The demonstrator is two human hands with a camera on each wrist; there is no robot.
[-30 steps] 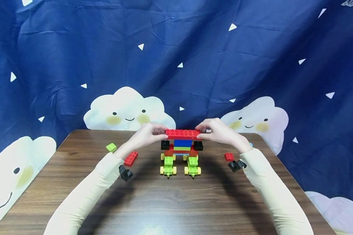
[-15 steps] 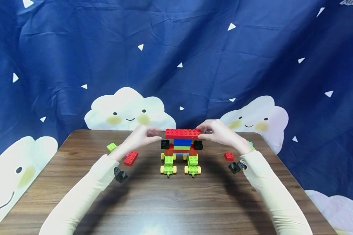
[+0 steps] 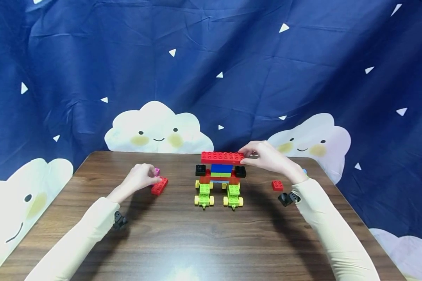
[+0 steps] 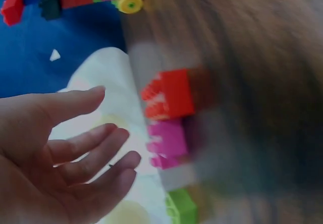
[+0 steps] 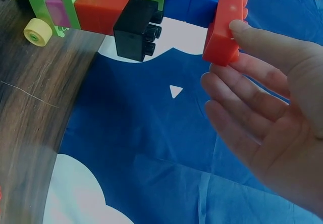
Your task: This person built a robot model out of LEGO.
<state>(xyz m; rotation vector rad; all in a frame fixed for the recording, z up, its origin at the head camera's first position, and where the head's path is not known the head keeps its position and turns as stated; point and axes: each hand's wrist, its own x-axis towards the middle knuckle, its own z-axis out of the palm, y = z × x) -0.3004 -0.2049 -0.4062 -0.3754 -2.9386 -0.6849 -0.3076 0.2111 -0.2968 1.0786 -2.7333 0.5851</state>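
At centre-right my right hand [image 3: 267, 156] pinches a studded red beam [image 3: 219, 157]; my left hand [image 3: 137, 178], fingers parted, hovers by an oblong red brick [image 3: 160, 187].

In the head view, a dark blue cloth [image 3: 232, 35] with white triangles [image 3: 284, 28] hangs at twelve o'clock. It has smiley clouds [image 3: 156, 117] near nine and three, a big cloud [image 3: 15, 210] between eight and nine, and a bit of cloud [image 3: 404, 253] at four. The brown wooden table [image 3: 211, 242] lies at six.
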